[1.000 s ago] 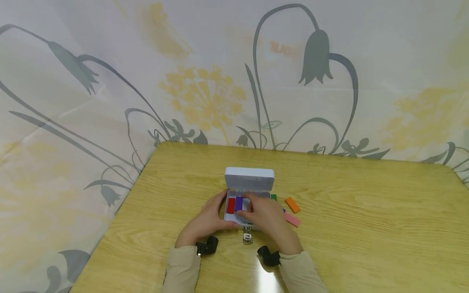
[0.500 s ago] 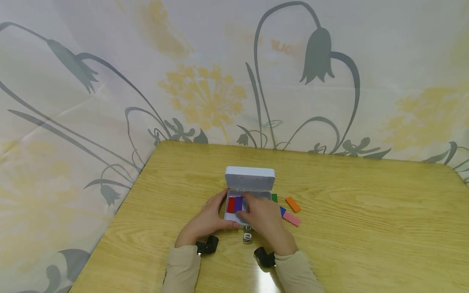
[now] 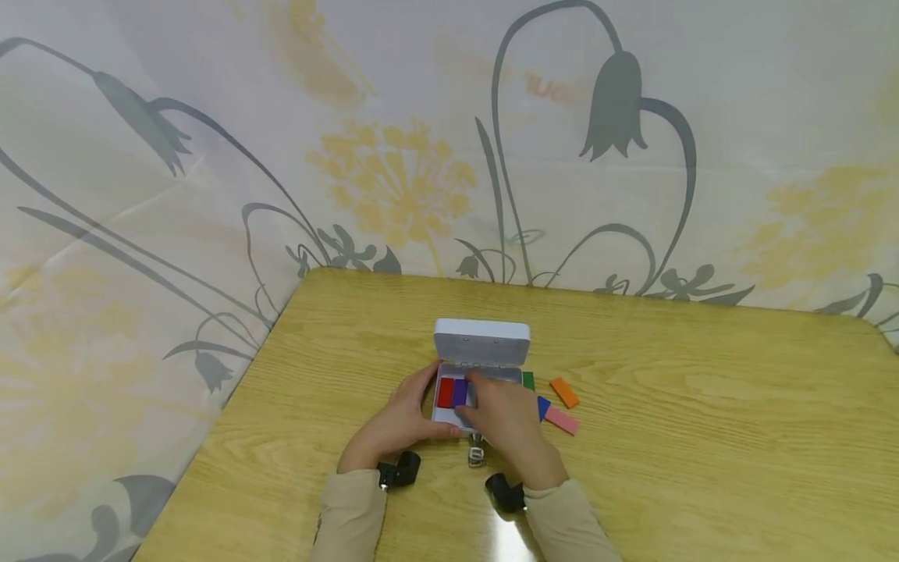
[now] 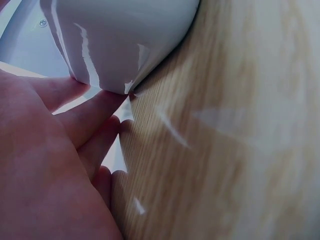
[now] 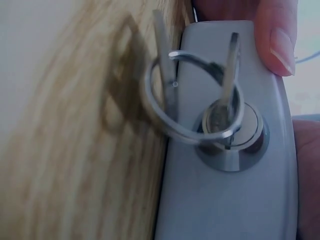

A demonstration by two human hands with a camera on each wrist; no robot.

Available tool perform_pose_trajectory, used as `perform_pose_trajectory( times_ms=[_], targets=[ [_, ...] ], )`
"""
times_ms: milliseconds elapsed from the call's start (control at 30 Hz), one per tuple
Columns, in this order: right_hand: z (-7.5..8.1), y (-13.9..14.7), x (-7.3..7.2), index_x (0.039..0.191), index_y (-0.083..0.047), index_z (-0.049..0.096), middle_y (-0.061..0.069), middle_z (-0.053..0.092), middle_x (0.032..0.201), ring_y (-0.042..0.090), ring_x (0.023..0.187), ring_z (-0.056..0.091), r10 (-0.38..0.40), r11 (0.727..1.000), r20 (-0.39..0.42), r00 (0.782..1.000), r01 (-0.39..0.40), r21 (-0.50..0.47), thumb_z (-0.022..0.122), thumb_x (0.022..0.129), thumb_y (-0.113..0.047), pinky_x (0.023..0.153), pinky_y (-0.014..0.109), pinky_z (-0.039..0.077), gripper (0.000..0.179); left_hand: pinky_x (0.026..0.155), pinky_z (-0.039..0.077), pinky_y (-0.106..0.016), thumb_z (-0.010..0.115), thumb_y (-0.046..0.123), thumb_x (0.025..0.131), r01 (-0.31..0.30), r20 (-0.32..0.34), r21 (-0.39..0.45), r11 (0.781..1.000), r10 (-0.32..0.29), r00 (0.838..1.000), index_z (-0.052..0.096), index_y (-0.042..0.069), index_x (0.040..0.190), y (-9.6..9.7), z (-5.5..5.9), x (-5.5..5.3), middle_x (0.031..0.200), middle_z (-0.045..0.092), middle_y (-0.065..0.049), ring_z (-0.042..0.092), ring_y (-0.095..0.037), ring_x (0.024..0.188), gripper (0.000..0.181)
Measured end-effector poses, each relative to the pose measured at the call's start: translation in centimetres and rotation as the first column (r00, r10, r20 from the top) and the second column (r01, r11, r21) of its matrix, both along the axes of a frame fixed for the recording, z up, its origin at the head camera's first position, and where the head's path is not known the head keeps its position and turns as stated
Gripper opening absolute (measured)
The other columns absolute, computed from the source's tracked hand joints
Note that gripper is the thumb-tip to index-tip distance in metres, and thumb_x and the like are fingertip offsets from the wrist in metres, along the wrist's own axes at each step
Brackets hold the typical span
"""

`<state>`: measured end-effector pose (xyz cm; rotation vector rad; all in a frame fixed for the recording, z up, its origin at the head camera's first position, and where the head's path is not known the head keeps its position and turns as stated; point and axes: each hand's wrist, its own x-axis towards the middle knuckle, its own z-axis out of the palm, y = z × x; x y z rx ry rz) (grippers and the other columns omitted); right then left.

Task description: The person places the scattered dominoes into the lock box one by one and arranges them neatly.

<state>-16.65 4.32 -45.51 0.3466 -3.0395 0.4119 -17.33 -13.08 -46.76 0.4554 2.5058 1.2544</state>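
A small white metal box [image 3: 482, 343] stands on the table with its hinged lid raised. My left hand [image 3: 402, 414] grips its left side, thumb at the front and fingers toward the back; the left wrist view has the fingertips against the white wall [image 4: 115, 40]. Inside, a red block [image 3: 445, 393] lies at the left with a purple block [image 3: 460, 392] close alongside. My right hand [image 3: 507, 414] reaches into the box and pinches the purple block by its ends, covering much of the interior. Keys on a ring [image 5: 192, 95] hang from the lock [image 5: 245, 127] in front.
Right of the box lie a green block [image 3: 528, 380], a blue block [image 3: 543, 407], a pink block [image 3: 562, 421] and an orange block [image 3: 564, 392]. The wooden table [image 3: 702, 437] extends right, and a flower-patterned cloth [image 3: 393, 179] rises behind it.
The purple block has moved left, up close to the red one, with my right hand moving along. More of the blue block shows now. My left hand keeps its grip on the box.
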Motion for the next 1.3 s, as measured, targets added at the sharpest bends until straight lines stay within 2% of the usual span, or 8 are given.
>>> perform_pose_trajectory(
  times_ms=[233, 467, 667, 767, 1067, 1300],
  targets=[
    [0.23, 0.02, 0.09, 0.098, -0.017, 0.061, -0.002, 0.057, 0.068, 0.018, 0.054, 0.051, -0.024, 1.000, 0.005, 1.000, 0.024, 0.011, 0.073, 0.069, -0.043, 0.042, 0.034, 0.038, 0.041, 0.101, 0.017, -0.051, 0.077, 0.046, 0.062, 0.009, -0.040, -0.024, 1.000, -0.010, 0.999, 0.018, 0.018, 0.144, 0.13, -0.06, -0.03, 0.143, 0.026, -0.004, 0.019, -0.027, 0.129, 0.104],
    [0.05, 0.07, 0.24, 0.101, -0.017, 0.060, -0.002, 0.058, 0.069, 0.016, 0.054, 0.051, -0.025, 1.000, 0.012, 1.000, 0.025, 0.004, 0.073, 0.069, -0.043, 0.041, 0.032, 0.037, 0.043, 0.101, 0.018, -0.049, 0.078, 0.045, 0.062, 0.011, -0.016, -0.019, 1.000, -0.011, 1.000, 0.017, 0.020, 0.144, 0.23, -0.08, 0.06, 0.143, 0.025, -0.002, 0.018, -0.025, 0.129, 0.105],
    [0.04, 0.10, 0.23, 0.106, -0.019, 0.059, -0.001, 0.061, 0.077, 0.016, 0.056, 0.051, -0.020, 1.000, -0.007, 1.000, 0.020, 0.009, 0.074, 0.068, -0.043, 0.042, 0.032, 0.039, 0.048, 0.101, 0.019, -0.049, 0.077, 0.046, 0.062, 0.010, -0.035, -0.026, 1.000, -0.011, 0.999, 0.018, 0.020, 0.144, 0.31, -0.13, -0.09, 0.143, 0.025, -0.001, 0.019, -0.024, 0.129, 0.104],
    [0.09, 0.11, 0.28, 0.108, -0.019, 0.059, -0.001, 0.061, 0.076, 0.017, 0.057, 0.053, -0.016, 1.000, -0.009, 1.000, 0.016, 0.001, 0.074, 0.068, -0.042, 0.043, 0.033, 0.039, 0.049, 0.101, 0.019, -0.048, 0.077, 0.046, 0.062, 0.007, -0.034, -0.031, 0.999, -0.008, 0.999, 0.019, 0.020, 0.143, 0.31, -0.17, -0.09, 0.143, 0.026, -0.001, 0.020, -0.024, 0.129, 0.103],
    [0.10, 0.16, 0.55, 0.105, -0.020, 0.059, -0.002, 0.060, 0.073, 0.016, 0.055, 0.052, -0.009, 1.000, -0.007, 1.000, 0.009, -0.011, 0.074, 0.068, -0.042, 0.041, 0.032, 0.037, 0.045, 0.100, 0.020, -0.049, 0.077, 0.048, 0.062, 0.012, -0.016, -0.024, 1.000, -0.012, 1.000, 0.017, 0.019, 0.144, 0.27, -0.21, 0.14, 0.143, 0.025, -0.004, 0.019, -0.027, 0.129, 0.105],
    [-0.01, -0.17, 0.34, 0.107, -0.024, 0.059, -0.003, 0.062, 0.079, 0.020, 0.061, 0.056, -0.009, 1.000, -0.006, 1.000, 0.009, -0.013, 0.073, 0.069, -0.043, 0.044, 0.035, 0.041, 0.045, 0.100, 0.021, -0.049, 0.076, 0.050, 0.061, -0.011, -0.015, -0.022, 1.000, 0.011, 1.000, 0.017, 0.021, 0.144, 0.02, -0.17, 0.15, 0.143, 0.024, -0.005, 0.020, -0.027, 0.128, 0.106]
  ],
)
